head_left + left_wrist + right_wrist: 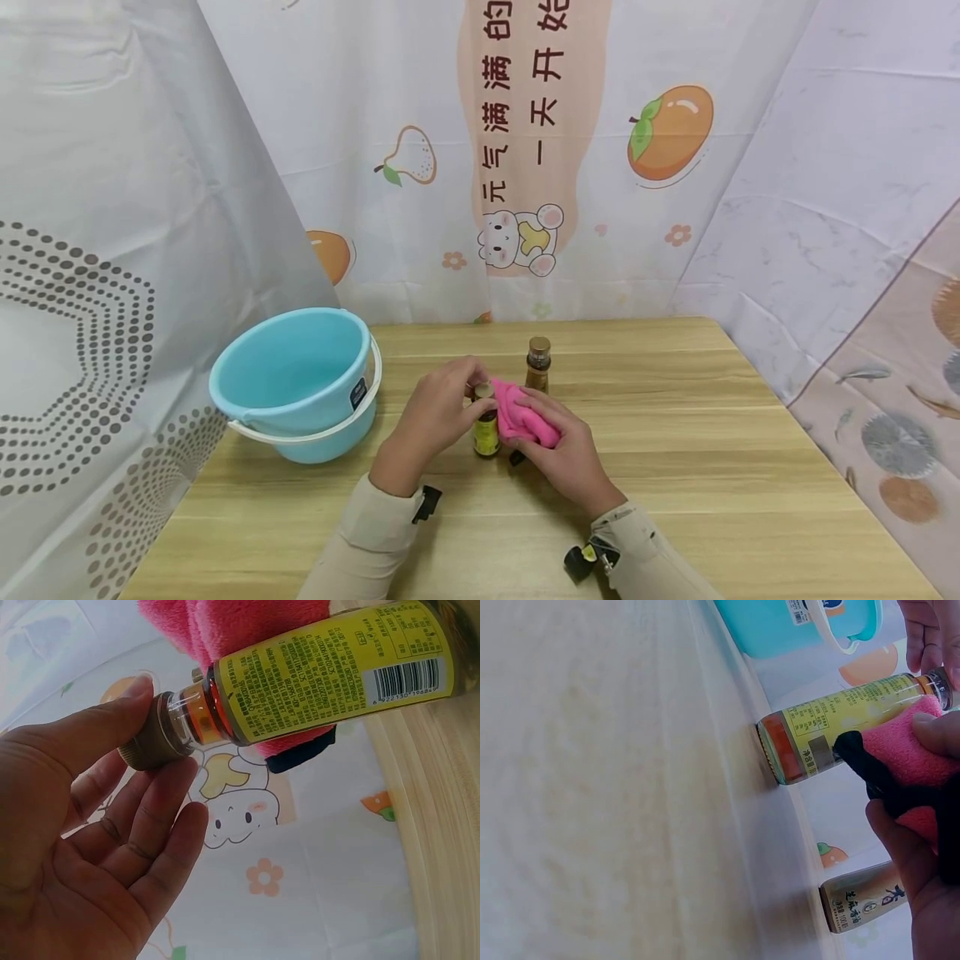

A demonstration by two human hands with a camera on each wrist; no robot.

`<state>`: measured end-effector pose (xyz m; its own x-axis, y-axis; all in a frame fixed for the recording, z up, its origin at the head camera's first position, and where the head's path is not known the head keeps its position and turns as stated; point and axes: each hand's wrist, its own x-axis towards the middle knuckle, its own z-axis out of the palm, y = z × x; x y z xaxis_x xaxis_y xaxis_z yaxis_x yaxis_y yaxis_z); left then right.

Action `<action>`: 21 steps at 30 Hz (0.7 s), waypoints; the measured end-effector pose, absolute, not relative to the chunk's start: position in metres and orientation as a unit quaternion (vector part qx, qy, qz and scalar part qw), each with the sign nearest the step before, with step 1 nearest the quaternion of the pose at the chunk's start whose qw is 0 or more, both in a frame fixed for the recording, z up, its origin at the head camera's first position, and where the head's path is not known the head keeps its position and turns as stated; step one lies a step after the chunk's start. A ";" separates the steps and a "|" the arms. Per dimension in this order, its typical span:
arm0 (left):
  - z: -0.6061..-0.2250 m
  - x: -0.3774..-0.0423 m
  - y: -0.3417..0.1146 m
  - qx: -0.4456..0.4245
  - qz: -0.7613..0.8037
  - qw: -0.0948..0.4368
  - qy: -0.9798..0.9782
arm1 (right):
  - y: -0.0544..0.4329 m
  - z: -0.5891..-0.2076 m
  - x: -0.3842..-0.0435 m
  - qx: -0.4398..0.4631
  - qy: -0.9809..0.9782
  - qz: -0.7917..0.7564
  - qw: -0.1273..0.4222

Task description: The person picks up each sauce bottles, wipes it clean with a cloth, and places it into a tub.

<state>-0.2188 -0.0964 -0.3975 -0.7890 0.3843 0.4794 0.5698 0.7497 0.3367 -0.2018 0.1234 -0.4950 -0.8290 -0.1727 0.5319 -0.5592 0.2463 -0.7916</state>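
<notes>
A glass bottle with a yellow label (486, 440) stands upright on the table. My left hand (438, 408) pinches its brown cap (152, 736) between thumb and fingers, as the left wrist view shows closely. Bunched in my right hand (566, 450) is a pink fluffy cloth (517, 414) with a black strap (877, 769). The cloth touches the bottle's side near its upper part. Behind the right hand stands a second, smaller bottle (538, 357) with a brown cap and a gold-brown label; the hand partly hides it in the head view.
A light blue bucket (300, 417) with a white handle stands at the table's left edge. The wooden table (690, 467) stretches to the right and in front. Printed curtains (420, 75) hang behind and along both sides.
</notes>
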 end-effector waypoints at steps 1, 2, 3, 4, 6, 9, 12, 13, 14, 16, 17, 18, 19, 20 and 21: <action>-0.398 -0.219 -0.096 -0.261 -0.240 0.196 -0.915 | 0.123 -0.495 -0.202 0.238 -0.771 0.564 0.173; -0.398 -0.219 -0.096 -0.261 -0.240 0.198 -0.914 | 0.123 -0.494 -0.202 0.238 -0.771 0.564 0.175; -0.398 -0.219 -0.096 -0.261 -0.239 0.200 -0.914 | 0.122 -0.494 -0.202 0.238 -0.772 0.563 0.176; -0.398 -0.219 -0.096 -0.261 -0.238 0.203 -0.913 | 0.122 -0.494 -0.202 0.239 -0.771 0.563 0.178; -0.398 -0.218 -0.096 -0.260 -0.235 0.209 -0.913 | 0.121 -0.494 -0.202 0.239 -0.771 0.562 0.180; -0.398 -0.218 -0.095 -0.258 -0.228 0.215 -0.914 | 0.122 -0.496 -0.204 0.241 -0.773 0.559 0.179; -0.399 -0.217 -0.095 -0.253 -0.224 0.214 -0.916 | 0.122 -0.497 -0.205 0.238 -0.782 0.551 0.169; -0.399 -0.217 -0.095 -0.252 -0.223 0.213 -0.917 | 0.123 -0.498 -0.206 0.239 -0.784 0.548 0.166; -0.399 -0.217 -0.095 -0.251 -0.223 0.212 -0.918 | 0.123 -0.498 -0.206 0.235 -0.789 0.545 0.160; -0.399 -0.217 -0.095 -0.250 -0.225 0.210 -0.918 | 0.124 -0.498 -0.205 0.226 -0.799 0.538 0.145; -0.399 -0.216 -0.095 -0.250 -0.226 0.209 -0.918 | 0.124 -0.498 -0.205 0.221 -0.805 0.534 0.137; -0.399 -0.216 -0.095 -0.249 -0.227 0.209 -0.918 | 0.124 -0.499 -0.205 0.217 -0.811 0.528 0.131; -0.399 -0.216 -0.095 -0.248 -0.228 0.209 -0.918 | 0.124 -0.499 -0.205 0.212 -0.817 0.522 0.123; -0.399 -0.216 -0.095 -0.247 -0.228 0.208 -0.919 | 0.125 -0.499 -0.205 0.206 -0.824 0.515 0.115; -0.399 -0.216 -0.095 -0.246 -0.227 0.209 -0.919 | 0.125 -0.499 -0.205 0.202 -0.832 0.505 0.109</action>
<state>-0.2160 -0.0946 -0.3987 -0.7917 0.3577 0.4951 0.5471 0.7758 0.3143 -0.2046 0.1246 -0.4992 -0.8945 -0.2253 0.3862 -0.4466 0.4079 -0.7964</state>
